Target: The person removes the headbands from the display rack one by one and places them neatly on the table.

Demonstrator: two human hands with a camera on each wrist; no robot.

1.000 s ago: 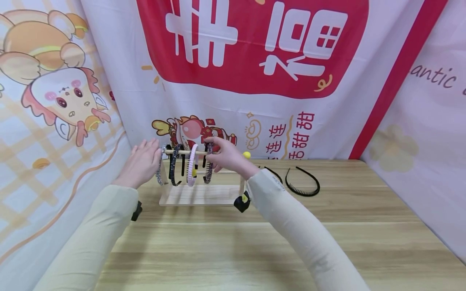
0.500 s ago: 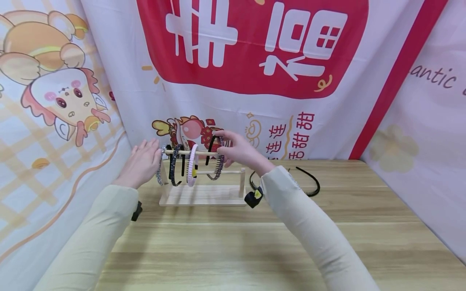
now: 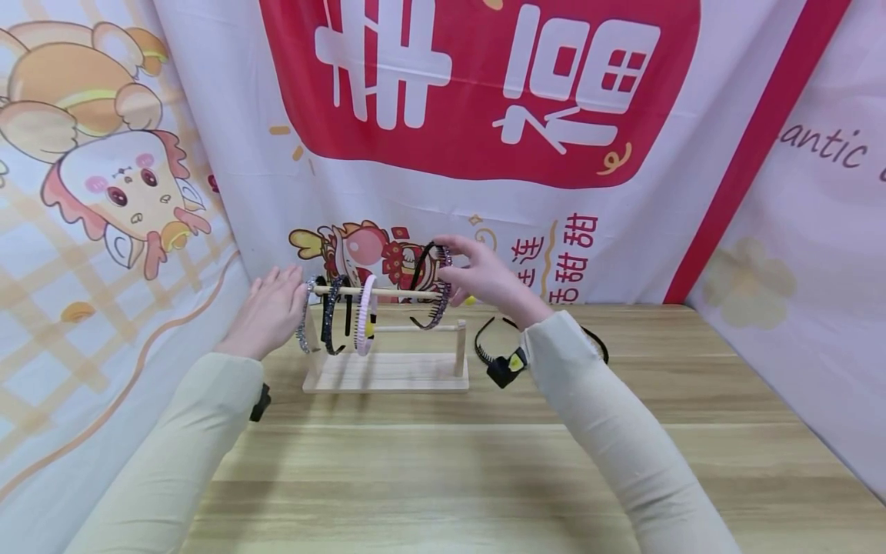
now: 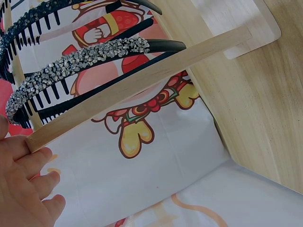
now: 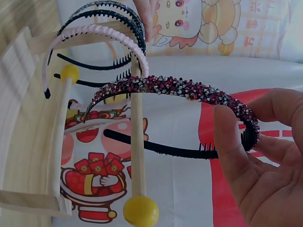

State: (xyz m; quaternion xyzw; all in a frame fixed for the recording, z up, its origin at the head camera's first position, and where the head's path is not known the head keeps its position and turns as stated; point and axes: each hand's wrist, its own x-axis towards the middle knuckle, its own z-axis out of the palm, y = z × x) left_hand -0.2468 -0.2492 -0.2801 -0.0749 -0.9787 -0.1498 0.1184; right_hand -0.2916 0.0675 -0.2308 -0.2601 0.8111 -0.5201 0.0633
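Note:
A wooden rack (image 3: 388, 381) stands at the back, its top rod carrying a silver-glitter headband (image 4: 71, 64), a dark glittery one (image 3: 330, 315) and a pink one (image 3: 364, 317). My left hand (image 3: 268, 312) rests against the rack's left end, fingers loosely extended in the left wrist view. With thumb and fingers my right hand (image 3: 486, 275) pinches a red-and-silver sparkly headband (image 5: 189, 90). That headband straddles the top rod near its right end, close to the yellow ball (image 5: 141, 211), its two arms on either side of the rod in the right wrist view.
Black toothed headbands (image 3: 484, 355) lie on the wooden table (image 3: 443, 469) to the right of the rack, partly hidden by my right wrist and sleeve. A printed cloth (image 3: 429, 192) hangs behind the rack, with more cloth at both sides. A lower rod also has a yellow ball (image 5: 69, 74).
My right hand has moved right along the top rod, bringing the red-and-silver headband from beside the pink one toward the rod's right end. My left hand has stayed in place.

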